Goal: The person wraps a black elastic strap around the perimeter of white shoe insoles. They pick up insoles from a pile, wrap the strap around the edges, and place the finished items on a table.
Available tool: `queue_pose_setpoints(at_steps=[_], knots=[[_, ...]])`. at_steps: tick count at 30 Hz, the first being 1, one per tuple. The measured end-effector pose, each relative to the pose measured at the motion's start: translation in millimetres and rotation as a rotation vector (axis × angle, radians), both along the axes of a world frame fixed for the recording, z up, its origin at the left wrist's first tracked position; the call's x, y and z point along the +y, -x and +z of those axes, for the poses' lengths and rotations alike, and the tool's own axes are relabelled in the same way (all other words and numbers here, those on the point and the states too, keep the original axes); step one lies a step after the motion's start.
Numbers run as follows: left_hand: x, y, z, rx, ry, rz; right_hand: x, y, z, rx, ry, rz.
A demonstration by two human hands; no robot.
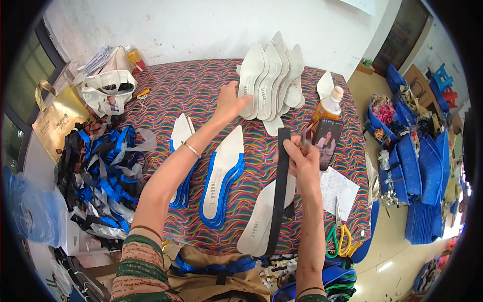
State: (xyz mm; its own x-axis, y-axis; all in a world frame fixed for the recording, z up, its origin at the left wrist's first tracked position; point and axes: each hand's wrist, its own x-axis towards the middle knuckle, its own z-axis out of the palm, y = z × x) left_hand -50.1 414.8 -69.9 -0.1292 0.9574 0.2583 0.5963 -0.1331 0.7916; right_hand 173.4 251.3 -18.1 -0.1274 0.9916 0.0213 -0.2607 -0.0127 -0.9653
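Note:
My left hand [232, 101] reaches to the left edge of a pile of white insoles [269, 80] at the back of the table; its fingers are apart and the thumb overlaps the nearest insole. My right hand [303, 157] pinches the upper end of a long black strip [279, 201], which hangs toward the front edge. Something thin and metallic by those fingers is blurred. Beneath the strip lie white insoles [254, 229]. Left of them are two stacks of insoles with blue edging, a middle stack [221, 176] and another stack [182, 132] partly behind my left forearm.
A phone [329, 143] leans by a bottle [330, 105] at the right. Scissors [343, 236] with green and yellow handles lie near white paper [339, 191]. Tangled blue and black strips [108, 171] heap at the left, near a gold bag [60, 121]. Blue bins [420, 161] stand on the floor.

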Motion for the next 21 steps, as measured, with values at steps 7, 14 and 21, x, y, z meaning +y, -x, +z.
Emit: queue_pose_setpoints(at_steps=[7, 14, 21], knots=[[-17, -60, 7, 0.469, -0.110, -0.204, 74, 3, -76, -0.429, -0.055, -0.437], [-19, -63, 27, 0.561, 0.027, -0.263, 67, 9, -61, -0.579, -0.119, -0.453], [6, -23, 23, 0.099, -0.010, -0.394, 57, 31, -61, -0.962, -0.263, -0.450]])
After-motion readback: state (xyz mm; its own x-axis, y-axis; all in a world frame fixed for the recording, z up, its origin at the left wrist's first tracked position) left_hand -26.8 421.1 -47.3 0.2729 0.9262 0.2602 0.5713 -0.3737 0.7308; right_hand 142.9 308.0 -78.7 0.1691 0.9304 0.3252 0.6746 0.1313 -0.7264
